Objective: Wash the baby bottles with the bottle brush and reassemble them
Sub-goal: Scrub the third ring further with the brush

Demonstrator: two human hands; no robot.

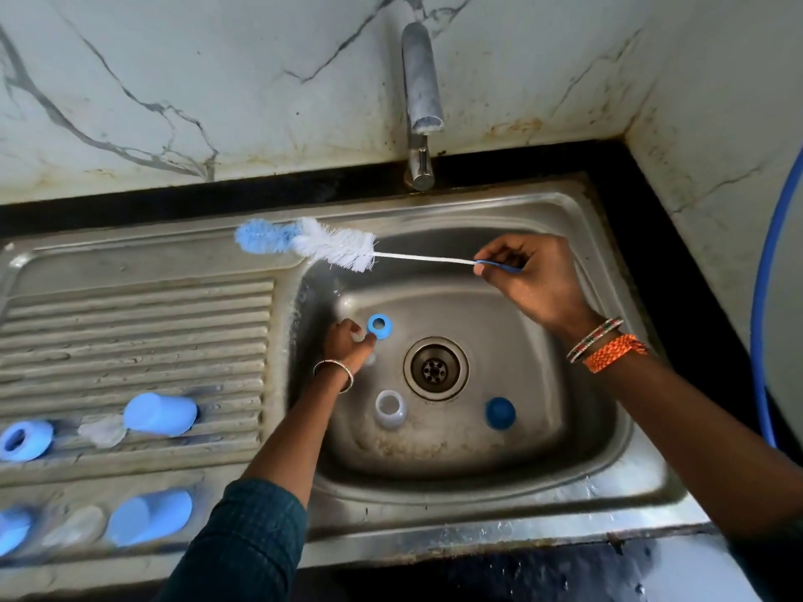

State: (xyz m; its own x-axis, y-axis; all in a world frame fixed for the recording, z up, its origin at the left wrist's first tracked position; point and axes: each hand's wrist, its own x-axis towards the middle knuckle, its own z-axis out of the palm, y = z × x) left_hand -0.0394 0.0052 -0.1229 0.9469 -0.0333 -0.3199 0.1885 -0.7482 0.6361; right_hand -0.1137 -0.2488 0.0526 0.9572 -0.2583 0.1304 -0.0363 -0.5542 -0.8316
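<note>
My right hand (528,275) pinches the thin handle of the bottle brush (330,247), which stretches left over the sink's far rim, its blue and white bristles in the air. My left hand (347,347) reaches down into the steel sink (565,427) and grips a small clear part next to a blue collar ring (379,326). A clear bottle (390,408) stands in the basin near the drain (436,368), and a blue cap (500,413) lies to the drain's right.
On the ribbed drainboard (139,323) lie a blue cap (160,414), a clear nipple (102,430), a blue ring (26,440), and along the front edge another blue cap (150,517) and blurred parts. The tap (420,93) stands behind the basin. A blue hose (769,297) runs along the right.
</note>
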